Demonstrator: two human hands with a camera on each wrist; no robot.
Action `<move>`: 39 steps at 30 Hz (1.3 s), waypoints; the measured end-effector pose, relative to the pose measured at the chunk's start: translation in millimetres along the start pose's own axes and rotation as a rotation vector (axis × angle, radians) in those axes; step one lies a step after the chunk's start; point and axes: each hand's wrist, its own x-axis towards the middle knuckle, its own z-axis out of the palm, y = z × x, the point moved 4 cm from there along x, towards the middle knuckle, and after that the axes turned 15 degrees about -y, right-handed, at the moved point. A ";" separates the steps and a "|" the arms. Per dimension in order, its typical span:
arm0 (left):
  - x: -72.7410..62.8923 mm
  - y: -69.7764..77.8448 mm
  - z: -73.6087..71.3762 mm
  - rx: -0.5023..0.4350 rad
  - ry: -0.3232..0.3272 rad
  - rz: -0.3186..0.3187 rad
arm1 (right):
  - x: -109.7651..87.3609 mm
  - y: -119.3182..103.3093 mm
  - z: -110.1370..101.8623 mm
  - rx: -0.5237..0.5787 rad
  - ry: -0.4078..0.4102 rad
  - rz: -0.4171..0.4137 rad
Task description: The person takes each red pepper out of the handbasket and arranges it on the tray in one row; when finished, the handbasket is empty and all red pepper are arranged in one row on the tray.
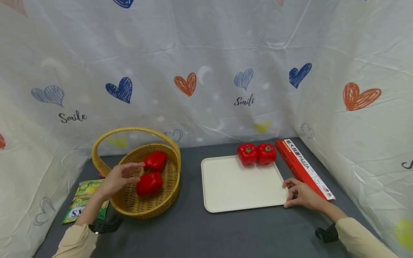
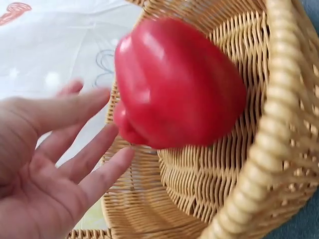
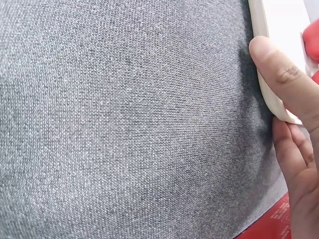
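Note:
My left hand [image 1: 118,178] reaches over the wicker basket [image 1: 176,190], fingers apart. Two red bell peppers lie in that basket: one pepper [image 1: 149,184] in front, another pepper [image 1: 156,161] behind it. In the left wrist view, the fingertips come right up to the smooth red bell pepper [image 2: 179,84], and the palm holds nothing. At the white tray's near right corner, my right hand [image 1: 301,194] pinches the rim of the tray [image 1: 238,186], with thumb [image 3: 284,72] on one side and fingers round the other. Two more red peppers [image 1: 247,154] stand side by side at the tray's far right corner.
Right of the tray lies a long red pasta box [image 1: 303,168], close behind the right hand. A green and yellow packet [image 1: 82,200] lies left of the basket, under the left forearm. The basket's tall handle [image 1: 138,129] arches over its back. A printed curtain [image 1: 206,71] encloses the table.

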 end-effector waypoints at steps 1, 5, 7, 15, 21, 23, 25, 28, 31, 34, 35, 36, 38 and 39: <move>0.5 -1.0 0.9 0.002 -0.024 0.008 | -0.1 0.0 0.1 0.001 -0.001 0.001; 3.6 -2.8 5.9 0.014 -0.084 0.015 | -0.3 -0.4 -0.2 0.002 -0.005 0.008; 4.6 -3.7 8.3 0.014 -0.071 -0.030 | -0.1 -0.4 -0.4 0.002 -0.004 0.007; 7.4 -10.4 25.9 -0.189 -0.153 -0.295 | 0.9 0.6 -0.7 0.002 -0.005 -0.001; 22.7 -11.0 33.4 -0.246 -0.124 -0.320 | 0.0 -0.3 -0.7 0.013 0.002 -0.020; 27.6 -10.0 35.7 -0.244 -0.125 -0.323 | 0.0 -0.4 -0.2 0.012 0.000 -0.022; 31.4 -8.0 38.3 -0.224 -0.114 -0.342 | 0.1 -0.5 0.4 0.010 -0.002 -0.020; 38.5 -3.9 40.8 -0.166 -0.096 -0.384 | 0.1 -0.2 0.8 0.004 -0.003 -0.012; 48.4 2.2 41.4 -0.114 -0.069 -0.425 | 0.0 -0.1 0.7 0.004 -0.004 -0.002; 59.5 8.6 40.7 -0.060 -0.067 -0.435 | -0.5 -0.1 0.4 0.003 -0.002 0.005; 63.1 10.3 40.6 -0.040 -0.070 -0.434 | -0.7 -0.1 0.2 0.002 0.001 0.007; 66.3 11.8 40.5 -0.003 -0.067 -0.439 | -0.8 0.0 0.0 -0.001 0.002 0.010; 70.8 14.1 40.1 0.106 -0.059 -0.438 | -0.7 0.0 -0.4 -0.007 0.004 0.018; 72.0 15.2 40.1 0.167 -0.052 -0.440 | -0.5 0.1 -0.6 -0.009 0.005 0.022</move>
